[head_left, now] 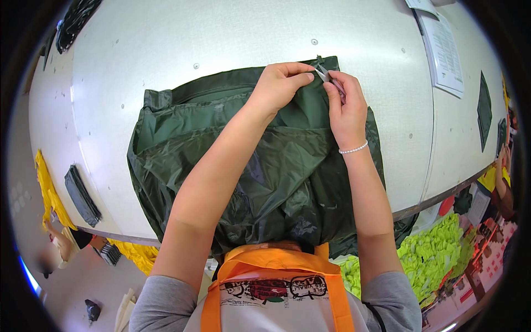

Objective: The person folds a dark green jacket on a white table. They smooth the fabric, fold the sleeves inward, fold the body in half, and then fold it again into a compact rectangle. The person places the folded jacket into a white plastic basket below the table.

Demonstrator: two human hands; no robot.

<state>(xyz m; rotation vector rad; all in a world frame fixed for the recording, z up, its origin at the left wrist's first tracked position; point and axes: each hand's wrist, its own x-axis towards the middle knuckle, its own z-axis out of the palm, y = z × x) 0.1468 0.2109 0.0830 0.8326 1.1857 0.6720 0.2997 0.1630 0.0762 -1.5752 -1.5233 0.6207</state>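
Note:
A dark green garment of shiny fabric [287, 166] lies spread on the white table in front of me, its waistband-like edge away from me. At the far right corner of that edge, my right hand [349, 108] grips a small pair of thread snips [322, 74], the metal blades pointing up and left. Just left of the blades, my left hand [275, 88] pinches thumb and forefinger together over the garment. What sits between those fingertips is too small to make out. Both forearms reach across the garment.
Papers [442, 52] lie at the table's [221, 33] far right, near a dark green fabric piece [484, 110]. A folded dark bundle [82, 195] and yellow cloth [52, 191] are at left. Lime-green fabric [426, 254] is heaped below the right edge. Other people work at both sides.

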